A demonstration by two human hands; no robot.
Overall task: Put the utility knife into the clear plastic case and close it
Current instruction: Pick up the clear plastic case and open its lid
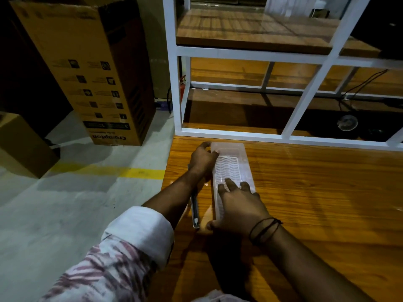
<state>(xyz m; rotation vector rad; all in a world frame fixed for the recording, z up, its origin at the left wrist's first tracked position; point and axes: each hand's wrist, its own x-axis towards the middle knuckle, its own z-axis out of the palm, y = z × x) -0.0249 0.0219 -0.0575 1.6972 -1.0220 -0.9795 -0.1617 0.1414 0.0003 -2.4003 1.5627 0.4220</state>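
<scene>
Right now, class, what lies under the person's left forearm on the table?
The utility knife lies on the wooden table beside the clear plastic case. Only its near end shows; the left forearm covers the rest.

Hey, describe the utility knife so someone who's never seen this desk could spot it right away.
Start at the wooden table, near its left edge. A clear plastic case lies there under both hands, and the utility knife lies on the wood just left of it, partly hidden by the left forearm. It is the slim, dark, silvery-edged bar, unlike the wide transparent case.

Your left forearm (174,192) hides most of the utility knife (194,211); your right hand (237,205) covers the clear case's (231,164) near end.
</scene>
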